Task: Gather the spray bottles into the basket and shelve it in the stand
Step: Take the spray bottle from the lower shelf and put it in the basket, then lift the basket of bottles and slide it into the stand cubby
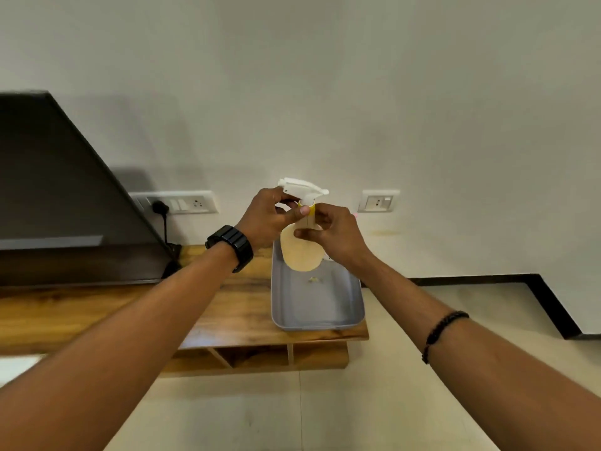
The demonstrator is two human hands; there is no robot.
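Note:
A spray bottle (300,250) with a pale yellow body, a yellow collar and a white trigger head is held upright in the air above the far end of a grey plastic basket (353,299). My left hand (268,219) grips the trigger head and neck. My right hand (335,236) holds the bottle's neck and shoulder from the right. The basket sits on the right end of a wooden stand (237,307); only a small scrap shows on its floor. Open compartments (257,354) lie under the stand's top.
A dark television (61,196) stands on the left of the stand. A black plug and cable (162,219) hang from a wall switch plate (180,201). A second socket (379,200) is on the wall to the right. Light floor tiles lie below.

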